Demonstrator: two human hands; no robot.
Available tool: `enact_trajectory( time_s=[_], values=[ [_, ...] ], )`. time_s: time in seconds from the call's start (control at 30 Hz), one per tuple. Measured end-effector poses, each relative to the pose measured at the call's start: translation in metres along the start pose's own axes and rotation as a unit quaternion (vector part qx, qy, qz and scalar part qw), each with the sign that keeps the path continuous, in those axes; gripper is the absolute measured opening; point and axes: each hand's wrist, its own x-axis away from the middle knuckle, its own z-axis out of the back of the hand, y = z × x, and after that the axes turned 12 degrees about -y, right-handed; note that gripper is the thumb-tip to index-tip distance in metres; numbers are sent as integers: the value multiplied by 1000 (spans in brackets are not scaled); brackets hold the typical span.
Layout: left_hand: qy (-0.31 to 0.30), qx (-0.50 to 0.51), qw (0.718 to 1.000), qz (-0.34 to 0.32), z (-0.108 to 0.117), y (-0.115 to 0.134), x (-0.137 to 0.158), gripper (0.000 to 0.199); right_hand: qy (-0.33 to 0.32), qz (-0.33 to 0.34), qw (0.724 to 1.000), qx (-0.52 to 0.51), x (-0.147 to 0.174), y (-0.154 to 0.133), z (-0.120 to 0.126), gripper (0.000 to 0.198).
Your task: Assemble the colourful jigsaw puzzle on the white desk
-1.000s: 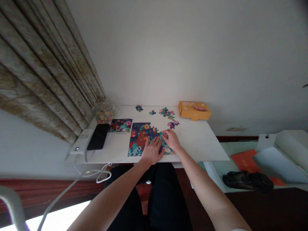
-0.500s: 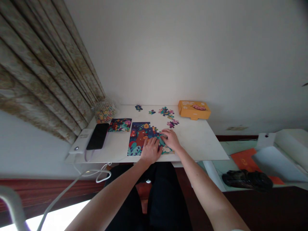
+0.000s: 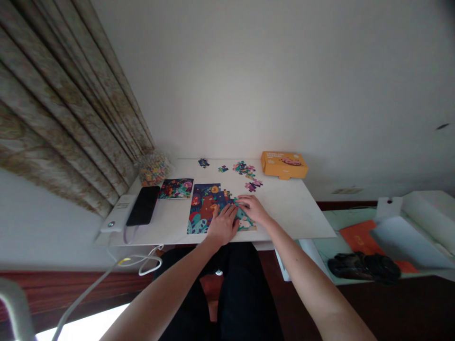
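A partly assembled jigsaw puzzle (image 3: 202,213) with a brown bear and dark blue night scenery lies near the table's front edge. My left hand (image 3: 224,225) rests flat across its middle, fingers spread. At the stepped upper-right edge of the puzzle is my right hand (image 3: 253,208), thumb and fingers bent around a puzzle piece (image 3: 243,204) that is mostly covered. Behind the hands lie a pile of loose puzzle pieces (image 3: 243,168), some pink pieces (image 3: 253,185), a single piece (image 3: 223,168) and a small dark cluster (image 3: 204,163).
A picture card (image 3: 177,188) lies left of the puzzle. Beyond it are a black phone (image 3: 143,205), a white power strip (image 3: 119,213) with cables, and a clear bag of colourful bits (image 3: 154,169). A yellow box (image 3: 284,166) stands at the back right of the white table (image 3: 295,208).
My right hand's fingers have flattened and stretched slightly leftward over the puzzle's edge. My left hand stays in place on the puzzle. The whole view has shifted slightly.
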Motion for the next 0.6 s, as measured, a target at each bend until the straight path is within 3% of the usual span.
enact_trajectory(
  time_s=[0.13,0.27,0.37,0.47,0.6],
  values=[
    [4,28,1000,9,-3,-5,-2,38,72,-34,997,10,16,5,10,21],
    [25,84,996,31,4,-25,-25,26,137,-117,976,126,36,12,20,22],
    [61,98,992,50,19,-52,-63,26,153,-160,959,175,39,12,21,24],
    [75,110,985,114,36,-82,-111,34,142,-175,957,183,34,10,19,27],
    [39,102,975,196,46,-109,-167,46,112,-188,956,197,28,8,18,31]
  ],
)
